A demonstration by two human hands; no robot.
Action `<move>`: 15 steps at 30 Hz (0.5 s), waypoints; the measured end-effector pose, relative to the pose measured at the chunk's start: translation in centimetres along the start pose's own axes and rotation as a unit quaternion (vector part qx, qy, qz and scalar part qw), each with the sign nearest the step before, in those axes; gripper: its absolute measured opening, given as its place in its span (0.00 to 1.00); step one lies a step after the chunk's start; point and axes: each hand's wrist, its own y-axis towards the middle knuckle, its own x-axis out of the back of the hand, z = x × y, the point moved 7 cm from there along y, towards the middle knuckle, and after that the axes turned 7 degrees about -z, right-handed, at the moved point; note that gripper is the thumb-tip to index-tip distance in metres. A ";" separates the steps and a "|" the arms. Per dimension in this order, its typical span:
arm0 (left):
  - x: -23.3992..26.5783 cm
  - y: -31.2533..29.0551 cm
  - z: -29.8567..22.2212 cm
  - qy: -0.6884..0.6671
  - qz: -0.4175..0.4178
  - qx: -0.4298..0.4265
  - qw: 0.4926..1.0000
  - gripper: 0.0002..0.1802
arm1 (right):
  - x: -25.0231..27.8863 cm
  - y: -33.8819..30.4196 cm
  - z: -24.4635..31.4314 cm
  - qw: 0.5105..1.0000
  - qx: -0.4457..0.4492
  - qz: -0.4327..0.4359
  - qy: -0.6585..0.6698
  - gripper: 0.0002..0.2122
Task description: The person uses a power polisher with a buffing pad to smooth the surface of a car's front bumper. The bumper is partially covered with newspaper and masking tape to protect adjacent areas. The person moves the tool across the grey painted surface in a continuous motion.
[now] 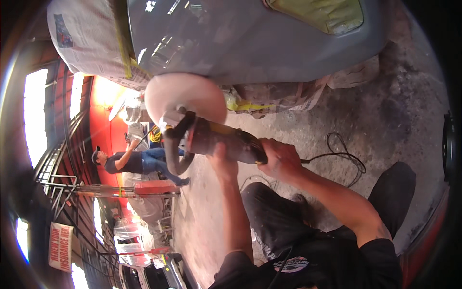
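Note:
A corded polisher [226, 139] spans the middle of the view, with a D-shaped black side handle [173, 151] at its head. My left hand [224, 164] is closed around the body of the tool, behind that handle. At the rear end, my right hand [279, 159] wraps the grip next to where the black cord [317, 158] leaves it. The round white polishing pad [187, 94] meets the lower edge of a glossy grey car panel [240, 45]; whether it presses on the paint cannot be made out.
Masking paper [89, 38] and yellow tape border the panel; a yellow-green masked patch [337, 17] is at top right. The cord loops on the stained concrete floor [346, 111]. Another person [137, 161] stands at the left near a red post [149, 188]. A car [159, 274] is at lower left.

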 end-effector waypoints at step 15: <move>-10.0 -2.3 -8.2 0.099 0.094 -0.055 0.989 0.42 | 6.5 -2.9 3.8 0.989 -0.085 -0.076 0.091 0.25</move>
